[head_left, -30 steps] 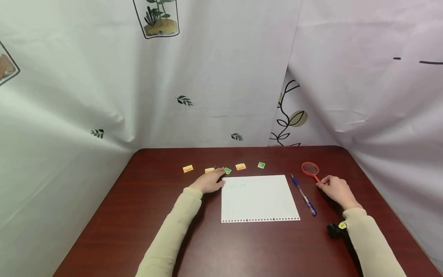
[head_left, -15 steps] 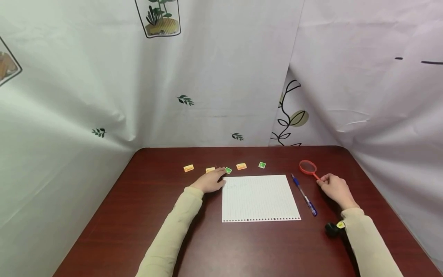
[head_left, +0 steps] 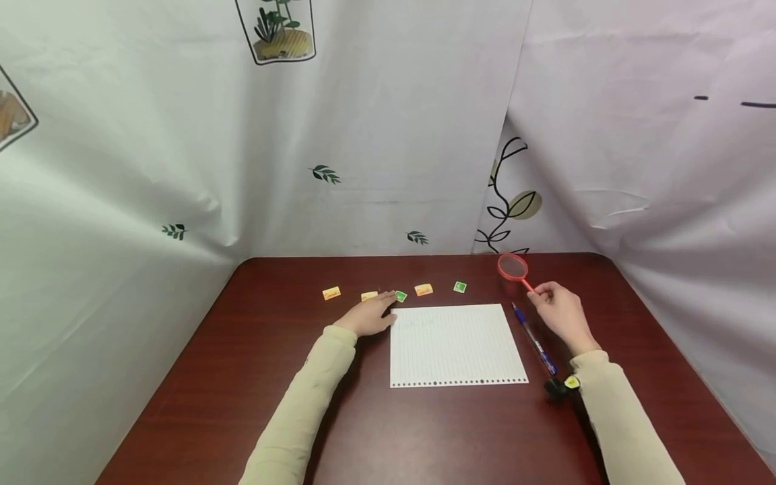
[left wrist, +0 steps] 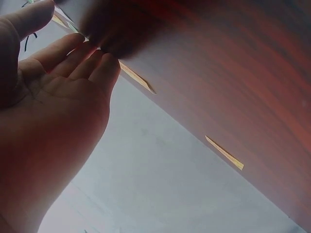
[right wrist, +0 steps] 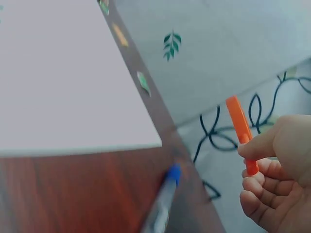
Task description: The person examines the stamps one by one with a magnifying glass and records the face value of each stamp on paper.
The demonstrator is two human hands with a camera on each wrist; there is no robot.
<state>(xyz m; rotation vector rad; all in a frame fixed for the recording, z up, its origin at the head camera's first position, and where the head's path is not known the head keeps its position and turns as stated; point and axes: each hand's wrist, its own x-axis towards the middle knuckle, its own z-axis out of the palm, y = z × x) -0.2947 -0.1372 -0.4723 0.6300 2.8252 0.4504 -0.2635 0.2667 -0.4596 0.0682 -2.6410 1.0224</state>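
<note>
My right hand (head_left: 560, 313) pinches the handle of a red magnifying glass (head_left: 512, 267) between thumb and fingers, held up over the table's far right. In the right wrist view, the orange-red handle (right wrist: 238, 119) sticks up past the thumb. My left hand (head_left: 366, 316) rests with fairly straight fingers at the upper left corner of a lined sheet of paper (head_left: 457, 347). Its fingertips lie right beside a small green stamp-like piece (head_left: 401, 296) and partly cover an orange one (head_left: 368, 296). The left wrist view shows the palm (left wrist: 58, 102) with no object in it.
A blue pen (head_left: 533, 339) lies between the paper and the right arm. More small pieces line the back: an orange one (head_left: 331, 293), another orange one (head_left: 424, 289) and a green one (head_left: 460, 287). A white printed curtain (head_left: 376, 135) hangs behind the table (head_left: 212, 404).
The right hand has carried the magnifying glass up and to the left, from right of the pen to above its tip. The left hand stays in place on the table.
</note>
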